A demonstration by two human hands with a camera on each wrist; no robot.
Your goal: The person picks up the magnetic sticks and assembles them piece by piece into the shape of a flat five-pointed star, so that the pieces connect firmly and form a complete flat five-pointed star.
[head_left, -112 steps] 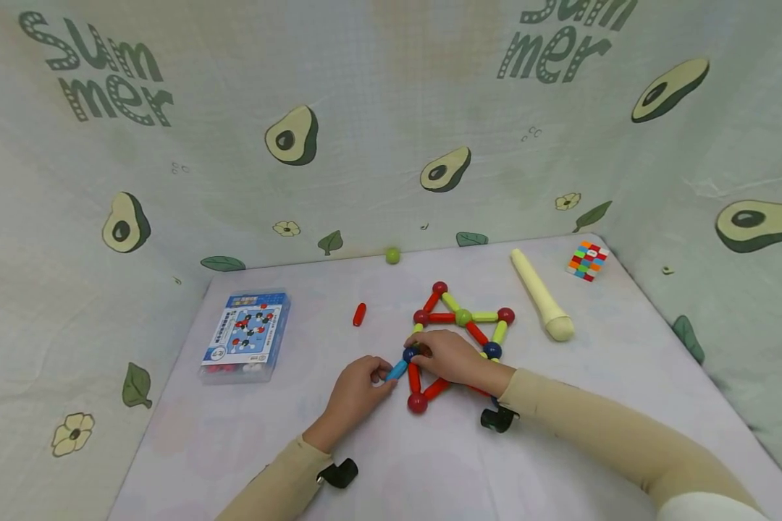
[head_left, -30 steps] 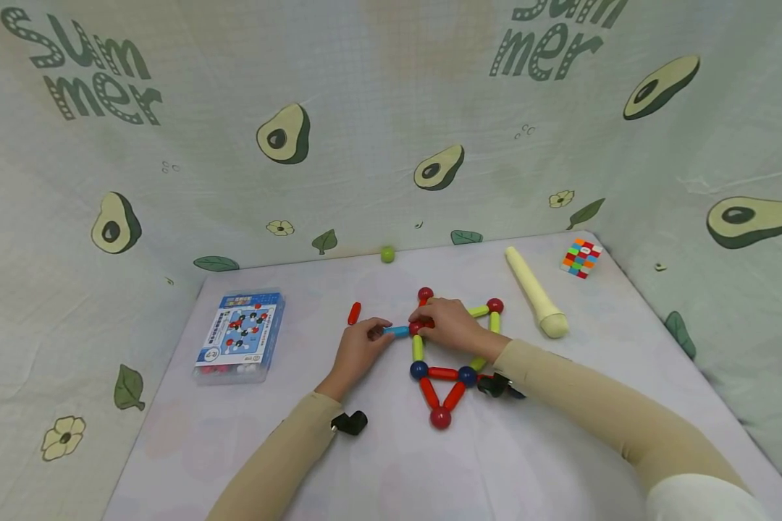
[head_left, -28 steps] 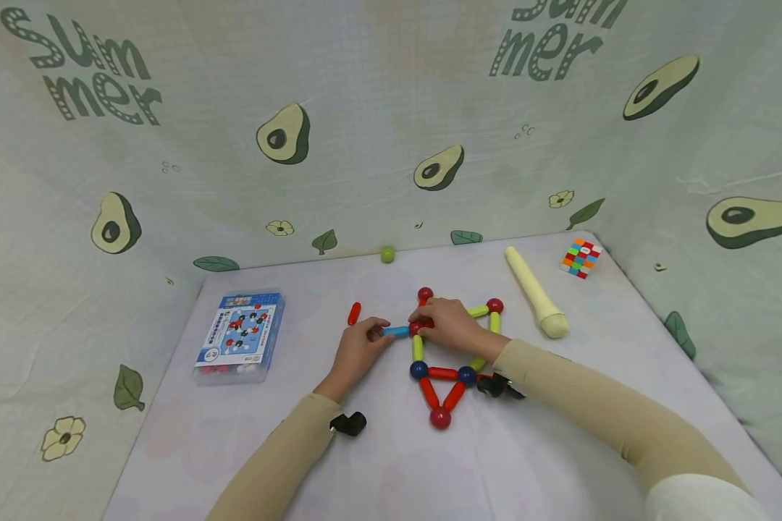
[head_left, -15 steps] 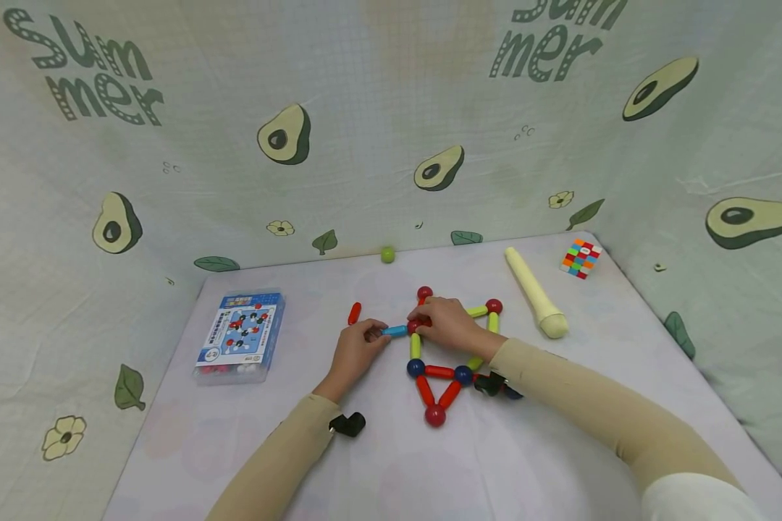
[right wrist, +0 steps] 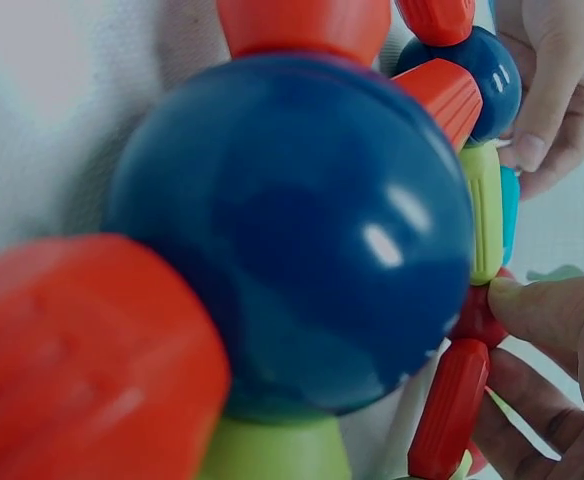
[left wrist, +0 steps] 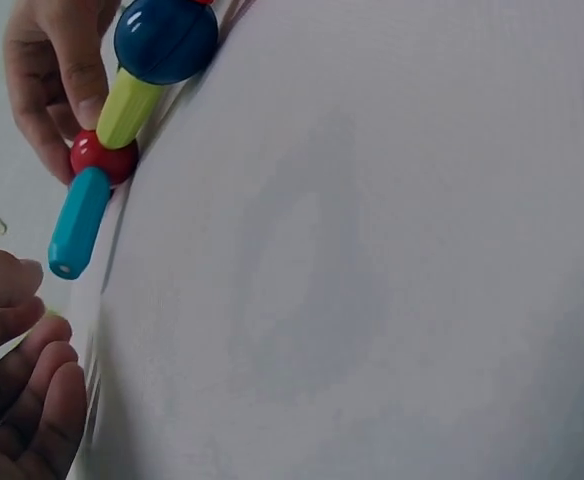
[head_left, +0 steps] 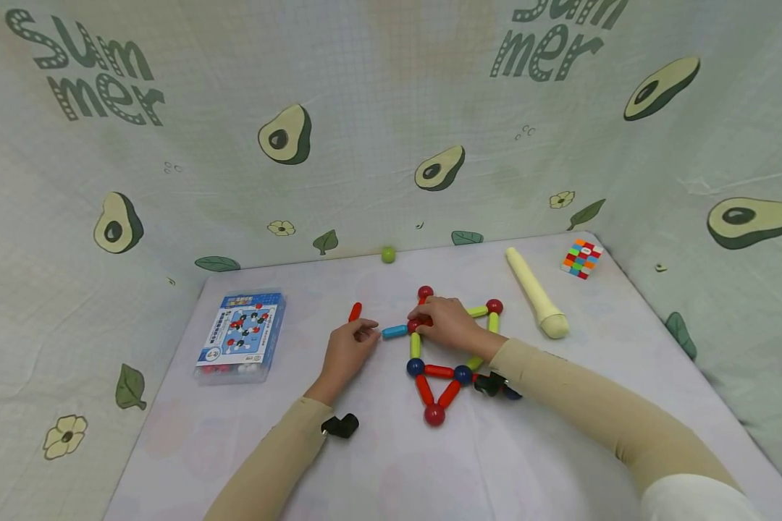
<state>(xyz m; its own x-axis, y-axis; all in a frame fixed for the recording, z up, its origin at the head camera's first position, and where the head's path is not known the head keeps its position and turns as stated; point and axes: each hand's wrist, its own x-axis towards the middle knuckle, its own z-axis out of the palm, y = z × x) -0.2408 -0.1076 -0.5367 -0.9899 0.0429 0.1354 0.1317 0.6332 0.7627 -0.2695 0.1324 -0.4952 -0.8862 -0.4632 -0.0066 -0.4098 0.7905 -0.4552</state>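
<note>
My right hand pinches a dark red ball of a magnetic ball-and-rod frame that lies on the table. A light blue rod sticks out leftward from that ball. My left hand is just left of the blue rod's free end, a small gap between them, its fingers loosely bent with nothing in them. From the held ball a lime rod runs to a dark blue ball. Red rods and another red ball form the near triangle. My right hand and sleeve cover part of the frame.
A loose red rod lies right behind the left fingers. A boxed set stands at left, a green ball at the back edge. A pale yellow club-shaped stick and a puzzle cube lie at right.
The blue rod, earlier at a dark blue ball, came to the red ball farther back. My left hand has just let go of it and drawn back left; my right hand keeps its grip.
</note>
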